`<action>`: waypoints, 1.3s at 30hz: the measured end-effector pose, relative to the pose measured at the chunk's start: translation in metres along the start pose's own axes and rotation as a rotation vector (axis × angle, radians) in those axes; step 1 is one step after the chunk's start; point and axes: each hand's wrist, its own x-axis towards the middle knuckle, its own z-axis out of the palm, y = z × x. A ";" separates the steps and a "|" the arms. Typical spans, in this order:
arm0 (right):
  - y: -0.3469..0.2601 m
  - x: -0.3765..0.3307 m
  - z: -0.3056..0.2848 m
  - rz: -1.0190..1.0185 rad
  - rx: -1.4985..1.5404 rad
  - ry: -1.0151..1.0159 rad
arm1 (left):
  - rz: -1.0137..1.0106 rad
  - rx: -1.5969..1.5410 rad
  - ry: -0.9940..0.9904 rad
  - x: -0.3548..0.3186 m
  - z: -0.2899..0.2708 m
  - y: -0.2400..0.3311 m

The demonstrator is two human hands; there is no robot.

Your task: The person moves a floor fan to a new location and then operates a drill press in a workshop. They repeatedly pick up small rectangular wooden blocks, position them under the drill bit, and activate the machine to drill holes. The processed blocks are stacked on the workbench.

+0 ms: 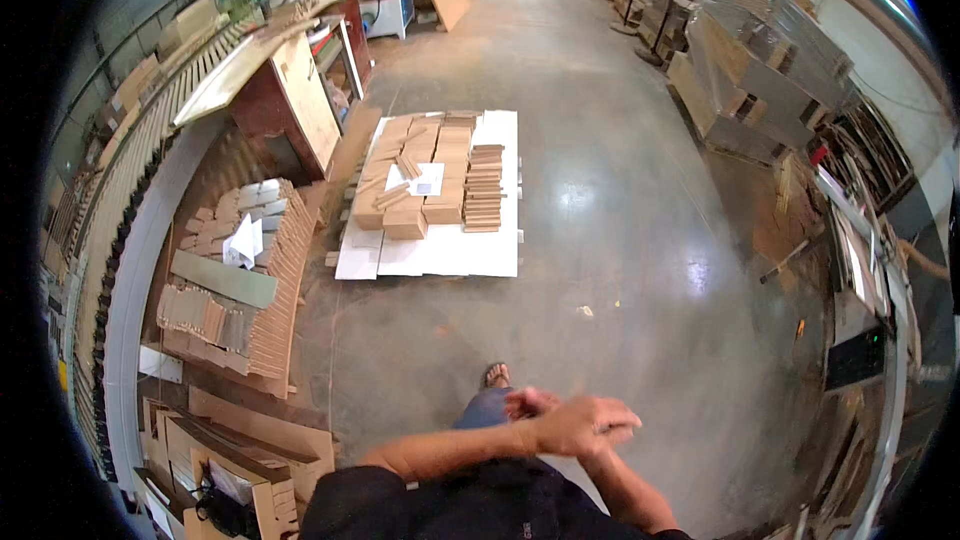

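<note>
My forearms cross in front of my body, low in the head view. My left hand (585,425) lies across my right wrist, its fingers stretched out to the right and nothing seen in them. Partly behind the left forearm, my right hand (530,402) points left with loosely bent fingers. It is slightly blurred, and I make out nothing in it. Ahead on the floor, apart from both hands, wooden blocks and strips (450,150) are stacked on a low base covered with white sheets (430,258). Papers (428,178) and loose strips lie on top.
At left, a pallet holds stacked wood pieces (285,270) beside a long roller conveyor (125,270). Cartons (215,460) stand at near left. A wrapped stack (765,35) stands at far right, with a metal-framed machine (860,280) nearer. Small scraps (585,311) lie on the floor.
</note>
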 end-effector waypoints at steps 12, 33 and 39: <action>-0.117 0.055 -0.420 -0.197 0.566 1.080 | 0.276 -0.354 -0.074 0.409 -0.315 -0.102; -0.897 0.749 -0.709 -0.197 -0.188 0.605 | 1.066 -0.679 0.208 0.893 -0.786 -0.350; -0.955 0.853 -0.788 0.081 -0.177 0.565 | 1.144 -0.791 0.310 0.973 -0.979 -0.377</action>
